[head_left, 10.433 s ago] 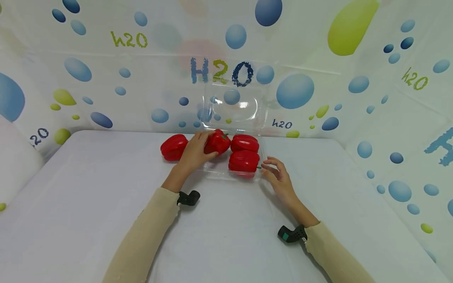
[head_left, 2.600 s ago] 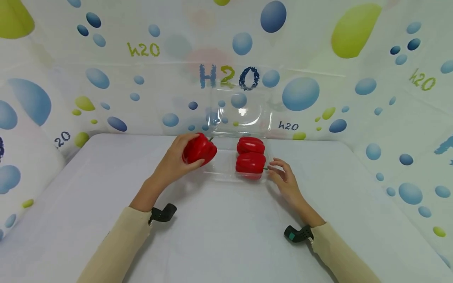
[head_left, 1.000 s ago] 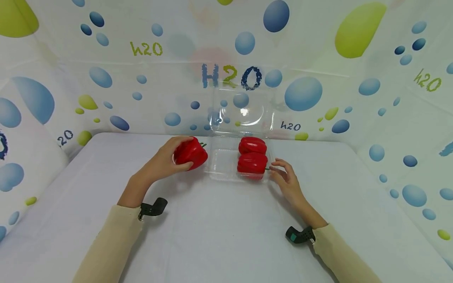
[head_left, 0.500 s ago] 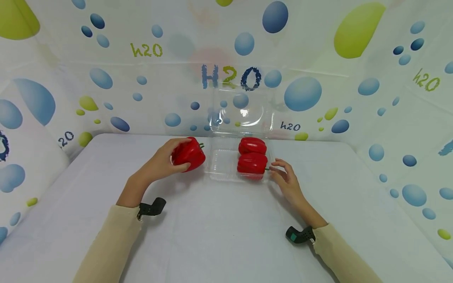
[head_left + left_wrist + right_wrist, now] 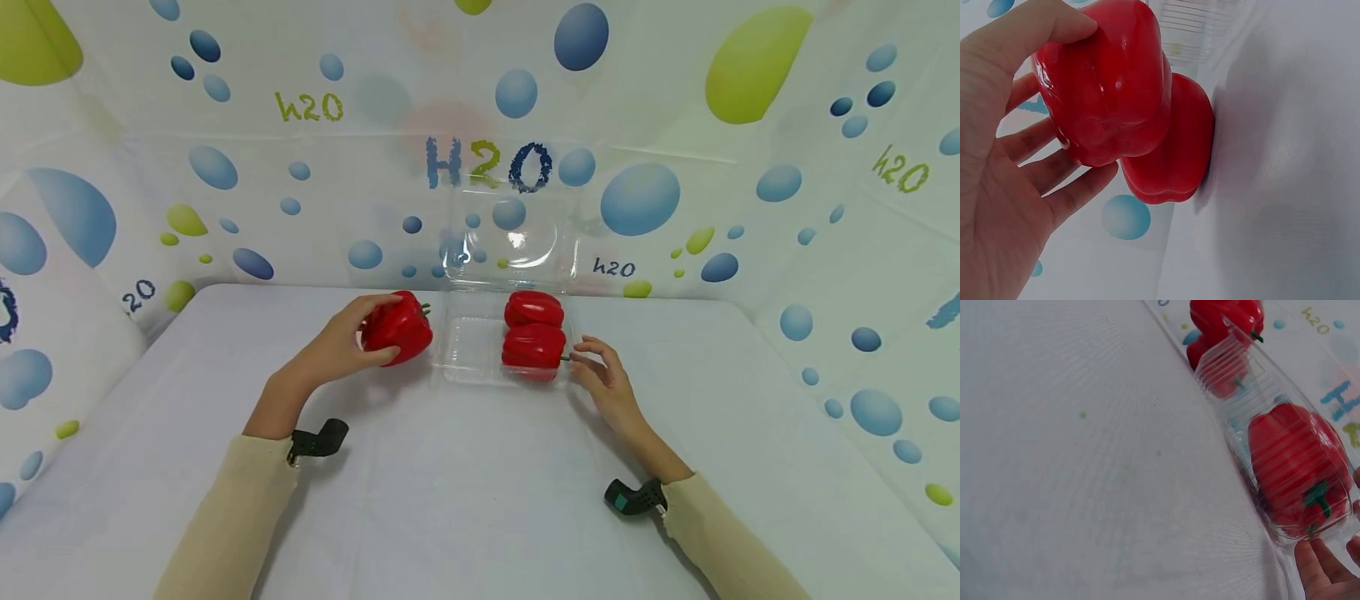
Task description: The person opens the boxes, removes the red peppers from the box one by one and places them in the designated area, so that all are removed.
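My left hand grips a red bell pepper, thumb on its near side and fingers behind. In the left wrist view the held pepper is in front of a second red bell pepper, which sits on the table; the head view mostly hides that one. Right of them stands a clear plastic clamshell box with its lid raised. Two red bell peppers lie one behind the other in its right half. My right hand touches the box's right wall with bent, spread fingers.
A white cloth covers the table. Behind it hangs a white backdrop printed with blue and green drops, close to the raised lid. Each wrist wears a black camera mount.
My left hand has carried the pepper leftward out of the box's left half, beside the pepper on the table. In the last second it shifts slightly left. My right hand stays by the box.
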### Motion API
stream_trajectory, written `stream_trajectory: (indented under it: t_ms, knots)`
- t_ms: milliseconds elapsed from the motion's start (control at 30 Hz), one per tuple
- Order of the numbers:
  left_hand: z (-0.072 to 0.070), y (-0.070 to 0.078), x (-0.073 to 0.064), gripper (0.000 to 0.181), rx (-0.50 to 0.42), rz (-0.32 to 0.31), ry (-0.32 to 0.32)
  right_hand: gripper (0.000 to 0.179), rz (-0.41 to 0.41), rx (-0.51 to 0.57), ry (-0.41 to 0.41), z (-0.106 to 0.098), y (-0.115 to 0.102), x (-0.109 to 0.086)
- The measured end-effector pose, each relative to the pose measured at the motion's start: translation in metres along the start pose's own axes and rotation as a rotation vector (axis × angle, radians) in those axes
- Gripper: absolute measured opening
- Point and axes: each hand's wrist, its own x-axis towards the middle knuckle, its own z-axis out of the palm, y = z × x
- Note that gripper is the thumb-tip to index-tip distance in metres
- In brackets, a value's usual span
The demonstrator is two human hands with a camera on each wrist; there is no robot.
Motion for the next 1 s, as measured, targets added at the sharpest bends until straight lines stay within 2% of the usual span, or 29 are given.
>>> stream_trajectory:
  t_ms: [167,633,1000]
  knots:
    - [-0.001,-0.006,0.0,0.078,-0.01,0.007,-0.003,0.034,0.001,0.005,-0.002,0.0,0.001,0.0]
    - [-0.004,-0.008,-0.002,0.071,0.001,0.054,-0.021,0.034,-0.015,0.021,0.007,0.0,0.001,0.0]
    - [-0.002,-0.012,-0.002,0.076,0.004,0.014,-0.048,0.034,0.009,0.007,-0.009,0.0,-0.001,0.0]
